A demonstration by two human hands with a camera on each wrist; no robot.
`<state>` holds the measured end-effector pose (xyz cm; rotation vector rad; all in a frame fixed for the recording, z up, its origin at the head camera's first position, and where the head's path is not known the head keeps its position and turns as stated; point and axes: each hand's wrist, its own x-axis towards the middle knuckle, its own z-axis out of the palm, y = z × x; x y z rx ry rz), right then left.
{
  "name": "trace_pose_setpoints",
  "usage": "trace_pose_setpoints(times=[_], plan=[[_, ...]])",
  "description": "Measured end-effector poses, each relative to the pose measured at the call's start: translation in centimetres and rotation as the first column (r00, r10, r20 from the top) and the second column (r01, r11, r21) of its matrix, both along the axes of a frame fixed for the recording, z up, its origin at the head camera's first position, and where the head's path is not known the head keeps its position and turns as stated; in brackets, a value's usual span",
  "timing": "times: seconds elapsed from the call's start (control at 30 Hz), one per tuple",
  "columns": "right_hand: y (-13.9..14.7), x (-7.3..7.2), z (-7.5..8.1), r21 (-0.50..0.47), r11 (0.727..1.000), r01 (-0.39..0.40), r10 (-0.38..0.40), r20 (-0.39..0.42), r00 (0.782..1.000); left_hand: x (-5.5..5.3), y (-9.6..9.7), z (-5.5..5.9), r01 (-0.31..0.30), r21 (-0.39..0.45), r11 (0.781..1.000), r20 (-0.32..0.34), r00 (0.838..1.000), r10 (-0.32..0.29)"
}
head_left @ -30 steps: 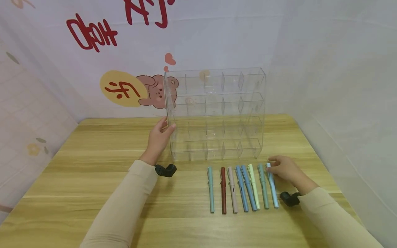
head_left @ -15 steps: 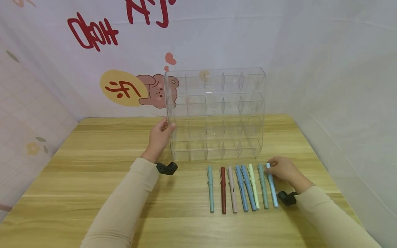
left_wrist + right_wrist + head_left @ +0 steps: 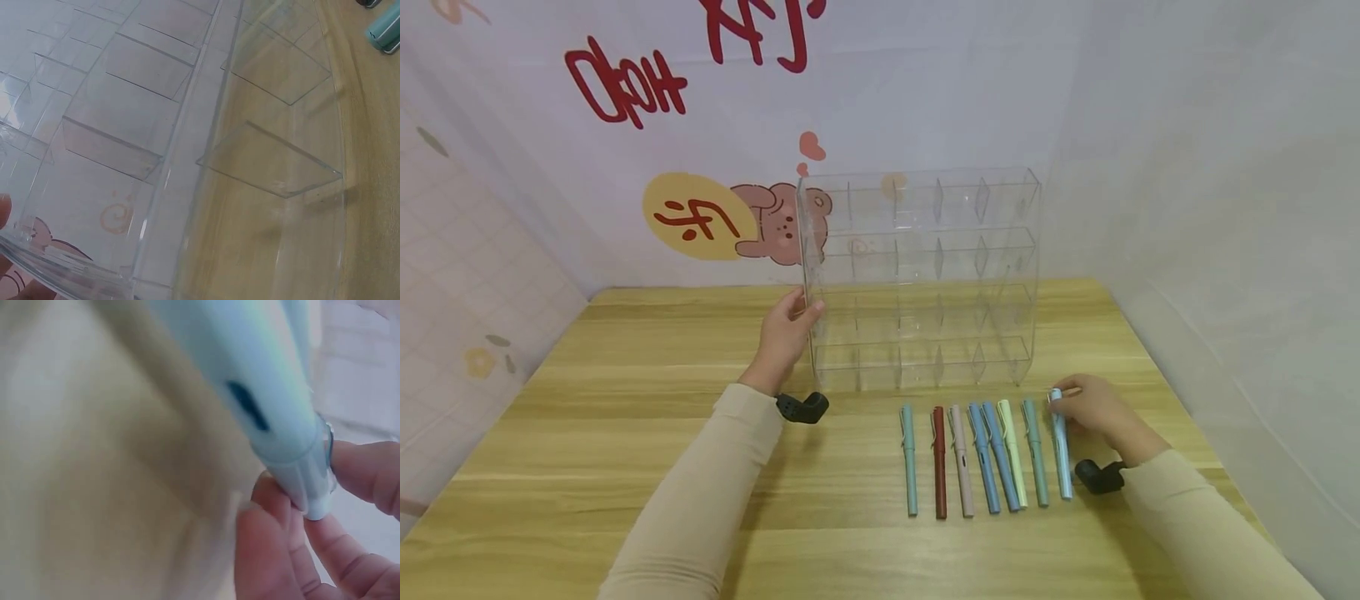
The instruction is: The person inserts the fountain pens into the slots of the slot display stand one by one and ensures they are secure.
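Observation:
A clear plastic rack with tiers of small compartments stands upright at the back of the table. My left hand grips its left side wall, thumb at the front; in the left wrist view only bits of the fingers show beside the rack. At the right end of a row of pens, my right hand pinches the capped end of a light blue pen. Close up in the right wrist view, thumb and fingertips surround the cap of that pen, near its metal clip.
Left of the held pen lie several capped pens: a grey-green one, a pale yellow-green one, two blue ones, a greyish-pink one, a dark red one and a teal one. A printed white cloth hangs behind the wooden table.
The light blue pen's capped end has shifted slightly right and away from the grey-green pen, along with my right hand. My left hand stays on the rack.

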<state>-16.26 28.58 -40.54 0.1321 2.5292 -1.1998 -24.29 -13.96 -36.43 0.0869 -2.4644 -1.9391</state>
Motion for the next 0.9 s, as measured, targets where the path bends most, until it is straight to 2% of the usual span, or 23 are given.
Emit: trace_pose_setpoints(times=[0.3,0.4,0.47,0.53,0.57,0.67,0.77,0.9], plan=[[2.0,-0.3,3.3,-0.103,0.990,0.099,-0.105,-0.054,0.993,-0.1,-0.3,-0.3,0.008,0.009,1.000,0.006,1.000,-0.008],[2.3,-0.4,4.6,-0.170,0.977,0.128,-0.147,-0.103,0.984,-0.1,-0.2,-0.3,0.010,0.015,1.000,0.005,1.000,-0.010],[2.2,-0.5,5.6,-0.253,0.957,0.144,-0.184,-0.141,0.973,-0.1,-0.2,-0.3,0.010,0.015,1.000,0.004,1.000,-0.010],[2.1,-0.7,6.7,-0.365,0.918,0.158,-0.231,-0.167,0.958,0.0,-0.2,-0.3,0.011,0.016,1.000,0.003,1.000,-0.011],[2.0,-0.7,7.3,-0.432,0.887,0.160,-0.253,-0.168,0.953,0.0,-0.2,-0.3,0.011,0.015,1.000,0.002,1.000,-0.011],[1.6,-1.0,9.2,-0.614,0.770,0.176,-0.329,-0.146,0.933,0.0,-0.2,-0.3,0.015,0.018,1.000,0.000,1.000,-0.015],[0.7,-1.3,11.0,-0.714,0.673,0.196,-0.398,-0.126,0.909,0.1,-0.2,-0.2,0.015,0.028,0.999,0.000,1.000,-0.015],[-0.8,-1.9,13.2,-0.751,0.629,0.202,-0.462,-0.152,0.874,0.1,-0.1,-0.2,0.015,0.050,0.999,0.006,1.000,-0.015]])
